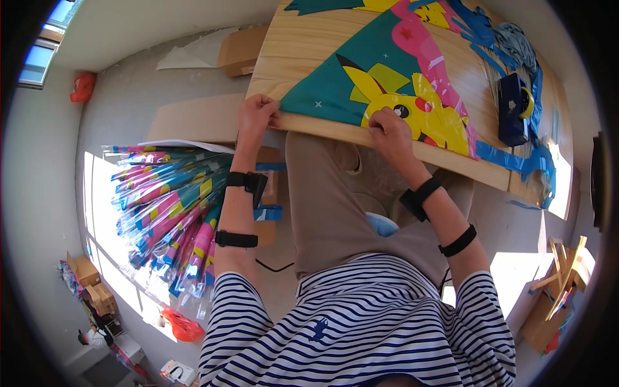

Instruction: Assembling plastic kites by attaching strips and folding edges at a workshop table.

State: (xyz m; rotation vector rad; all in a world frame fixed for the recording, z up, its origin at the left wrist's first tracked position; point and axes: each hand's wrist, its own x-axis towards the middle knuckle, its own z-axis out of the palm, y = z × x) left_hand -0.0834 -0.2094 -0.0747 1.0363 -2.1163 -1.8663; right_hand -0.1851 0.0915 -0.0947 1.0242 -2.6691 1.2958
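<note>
A wooden table (303, 48) bears a triangular green-and-pink sheet (400, 58), spread flat along its near edge and showing a yellow cartoon figure (445, 126). Well apart, the left hand (259, 115) pinches the sheet's left corner, the right hand (391, 132) its near edge.

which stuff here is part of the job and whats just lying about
Seems part of the job:
triangular sheet, green, pink and yellow
left hand, at its pointed corner
right hand, at its near edge
wooden table, underneath
probably the rolled pieces in clear wrap, similar colours

Seems just lying about:
red bag, on the floor
cardboard box, left of the table
</note>
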